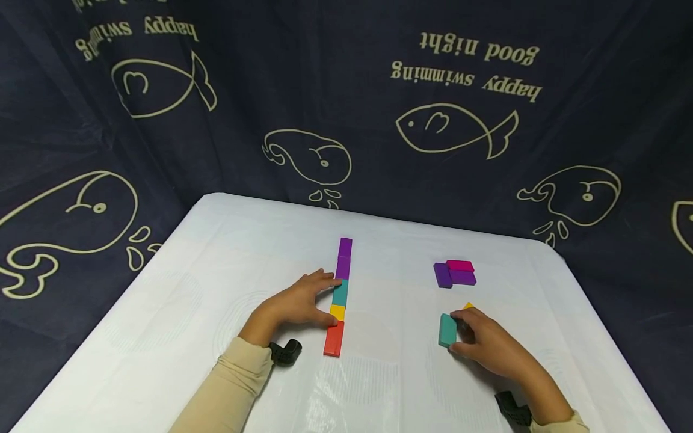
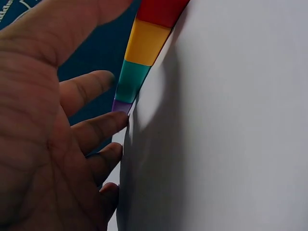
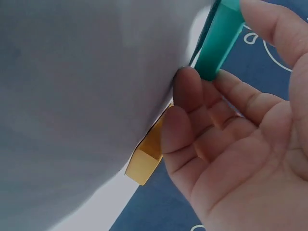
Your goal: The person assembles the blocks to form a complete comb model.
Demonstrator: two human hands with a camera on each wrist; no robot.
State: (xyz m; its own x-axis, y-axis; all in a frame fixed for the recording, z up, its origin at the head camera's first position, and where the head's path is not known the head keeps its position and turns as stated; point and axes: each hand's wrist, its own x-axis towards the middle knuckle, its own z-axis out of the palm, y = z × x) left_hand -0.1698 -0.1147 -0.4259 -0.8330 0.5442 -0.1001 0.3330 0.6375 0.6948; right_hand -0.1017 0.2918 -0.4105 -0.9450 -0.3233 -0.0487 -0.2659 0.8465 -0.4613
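Note:
A straight row of blocks runs away from me on the table: a red block nearest, a yellow block, a teal block, then two purple blocks. My left hand lies along the row's left side, thumb at the yellow-red joint and index fingertip by the far end of the teal block. Those fingers are loosely spread. On the right, my right hand pinches another teal block between thumb and fingers. A loose yellow block sits beside its other fingers, mostly hidden in the head view.
Beyond the right hand lies a cluster with a magenta block and two purple blocks. The white table ends at a dark curtain printed with fish and whales. Each wrist carries a black camera mount.

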